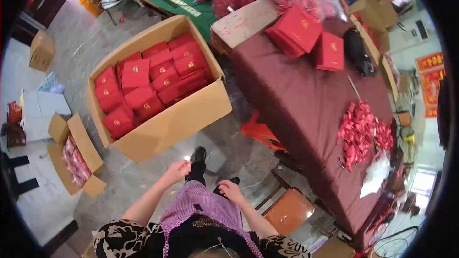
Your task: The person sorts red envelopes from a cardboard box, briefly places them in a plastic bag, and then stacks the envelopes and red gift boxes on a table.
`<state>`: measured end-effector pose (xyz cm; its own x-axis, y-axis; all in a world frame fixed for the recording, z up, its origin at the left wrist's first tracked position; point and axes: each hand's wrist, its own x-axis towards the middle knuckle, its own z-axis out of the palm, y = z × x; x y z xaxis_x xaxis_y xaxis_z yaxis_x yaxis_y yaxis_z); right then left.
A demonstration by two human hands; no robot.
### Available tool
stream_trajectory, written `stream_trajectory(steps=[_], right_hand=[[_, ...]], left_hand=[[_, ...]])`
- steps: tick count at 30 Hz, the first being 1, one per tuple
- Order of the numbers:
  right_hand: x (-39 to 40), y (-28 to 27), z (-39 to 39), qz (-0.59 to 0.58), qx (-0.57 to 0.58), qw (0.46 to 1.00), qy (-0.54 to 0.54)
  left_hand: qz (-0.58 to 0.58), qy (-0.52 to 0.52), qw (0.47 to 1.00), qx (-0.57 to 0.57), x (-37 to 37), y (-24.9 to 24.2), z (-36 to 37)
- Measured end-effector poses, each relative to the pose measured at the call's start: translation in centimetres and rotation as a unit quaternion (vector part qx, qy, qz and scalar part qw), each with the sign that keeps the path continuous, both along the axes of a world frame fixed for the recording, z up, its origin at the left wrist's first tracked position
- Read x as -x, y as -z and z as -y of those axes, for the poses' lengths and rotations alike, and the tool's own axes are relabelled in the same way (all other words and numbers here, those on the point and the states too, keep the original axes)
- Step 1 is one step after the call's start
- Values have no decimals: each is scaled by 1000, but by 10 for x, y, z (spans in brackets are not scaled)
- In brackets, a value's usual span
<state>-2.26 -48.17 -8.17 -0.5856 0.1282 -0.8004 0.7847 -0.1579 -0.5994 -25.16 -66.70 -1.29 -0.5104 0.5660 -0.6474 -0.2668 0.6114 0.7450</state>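
My left hand (179,171) is in front of my body, above the floor and near my shoe. Its fingers are curled together, and whether something small is in them is too small to make out. My right hand (231,191) hangs loosely by the checked purple apron (201,205), fingers bent a little and apart, nothing visible in it. Ahead of both hands stands a large open cardboard box (177,131), packed with several stacks of red pouches (136,70) bearing a gold emblem. Neither hand touches the box.
A table with a maroon cloth (282,95) runs along the right, bearing red folders (299,28) and a heap of red ribbons (356,134). Close by are an orange-brown chair (289,210) and a red stool (260,131). A smaller open box (83,134) sits at left.
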Motion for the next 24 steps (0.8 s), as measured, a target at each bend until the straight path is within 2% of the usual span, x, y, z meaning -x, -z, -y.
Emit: stream_trajectory(steps=[1, 3, 4, 6, 8, 9, 10, 12, 13, 14, 16, 17, 19, 20, 21, 23, 24], right_hand=[[0, -6, -4, -30, -38, 998, -29], [8, -26, -20, -95, -149, 982, -70], [23, -61, -33, -147, -226, 958, -100], [36, -83, -56, -147, -275, 948, -63], [47, -95, -82, -149, -283, 947, -19], [62, -119, -94, -136, -236, 961, 49], [74, -141, -102, -120, -185, 969, 116], [88, -146, -133, -118, -181, 963, 161], [101, -162, -150, -188, -211, 944, 172], [121, -183, -168, -195, -181, 938, 222], [152, -201, -216, -255, -231, 910, 232], [170, -203, -243, -290, -216, 894, 266], [206, -204, -290, -315, -233, 870, 301], [227, -203, -313, -338, -245, 853, 312], [244, -197, -335, -322, -256, 853, 323], [277, -184, -364, -288, -200, 849, 396], [290, -166, -381, -302, -156, 855, 392]], left_hand=[[-6, -14, 999, -44, 15, -30, -6], [59, -78, 981, -165, 47, -118, -31], [53, -53, 965, -251, 60, -157, -42], [74, -5, 912, -404, 77, -237, -68], [113, 61, 840, -527, 78, -309, -87], [126, 106, 801, -576, 77, -332, -93], [82, 168, 730, -657, 80, -344, -109], [68, 261, 644, -717, 88, -380, -138], [65, 298, 610, -731, 94, -395, -155], [66, 323, 590, -737, 97, -404, -169], [112, 294, 602, -734, 100, -415, -192], [135, 279, 607, -732, 102, -420, -204], [119, 278, 627, -718, 107, -408, -224], [100, 274, 654, -698, 113, -401, -243], [53, 256, 698, -667, 125, -391, -267], [-69, 213, 784, -580, 152, -363, -323], [-194, 187, 791, -550, 177, -340, -356]])
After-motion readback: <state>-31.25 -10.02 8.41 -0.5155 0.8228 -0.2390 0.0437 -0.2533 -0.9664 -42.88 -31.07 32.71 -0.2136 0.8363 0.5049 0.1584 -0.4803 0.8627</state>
